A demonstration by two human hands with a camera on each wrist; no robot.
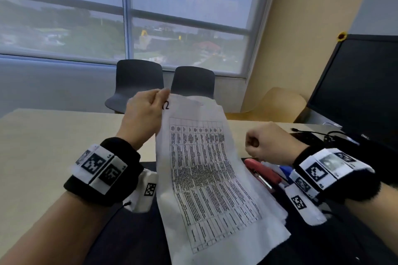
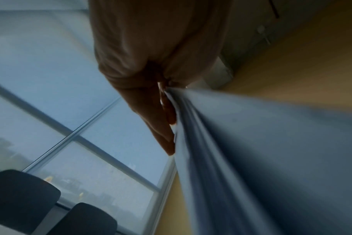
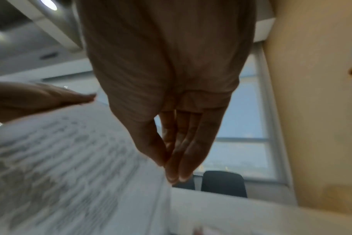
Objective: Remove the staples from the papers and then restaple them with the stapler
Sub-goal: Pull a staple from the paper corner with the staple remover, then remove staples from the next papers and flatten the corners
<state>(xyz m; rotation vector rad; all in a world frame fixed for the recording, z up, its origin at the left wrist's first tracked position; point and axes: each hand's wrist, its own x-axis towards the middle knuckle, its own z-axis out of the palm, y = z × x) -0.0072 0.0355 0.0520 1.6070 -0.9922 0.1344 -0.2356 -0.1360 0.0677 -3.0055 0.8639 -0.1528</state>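
A stack of printed papers (image 1: 206,168) with a table of text hangs in the air over the desk. My left hand (image 1: 160,97) pinches its top left corner. The left wrist view shows the fingers (image 2: 167,120) lying along the edge of the sheets (image 2: 251,143). My right hand (image 1: 251,143) hovers to the right of the papers, apart from them, thumb pressed to the fingertips (image 3: 171,168). I see nothing between them. A red stapler (image 1: 261,171) lies on the desk below the right hand, partly hidden by the papers.
A dark mat (image 1: 133,232) covers the near desk. A monitor (image 1: 361,92) and a keyboard (image 1: 310,137) with cables stand at the right. Something blue and white (image 1: 284,171) lies beside the stapler. Two dark chairs (image 1: 137,84) stand behind the pale desk (image 1: 53,135).
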